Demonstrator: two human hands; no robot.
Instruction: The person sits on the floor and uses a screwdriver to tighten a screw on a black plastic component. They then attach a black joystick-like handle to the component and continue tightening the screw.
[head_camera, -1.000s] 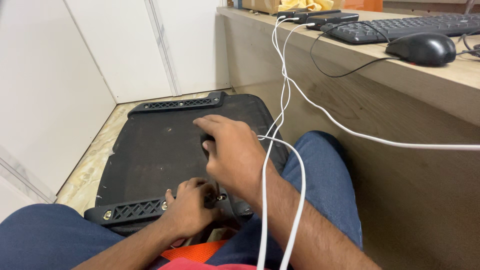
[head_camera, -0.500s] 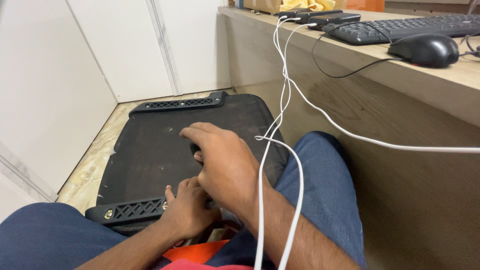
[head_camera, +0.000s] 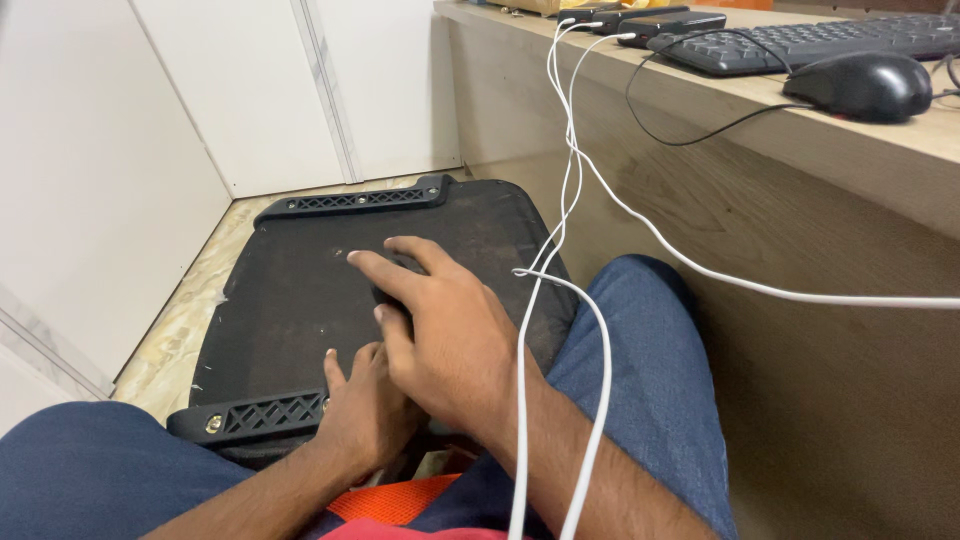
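Grip first: the right hand (head_camera: 450, 335) lies flat over a small dark object (head_camera: 392, 290) on the black panel (head_camera: 290, 300), fingers spread rather than closed, and how firmly it holds the object I cannot tell. Tucked under it, the left hand (head_camera: 365, 415) presses on the panel's near edge beside the black lattice bracket (head_camera: 260, 415) (its fingers are mostly hidden). White cables (head_camera: 560, 300) hang from the table (head_camera: 760, 100) and cross over the right forearm. A black mouse (head_camera: 860, 85) and keyboard (head_camera: 800, 45) sit on the table, well apart from the hands.
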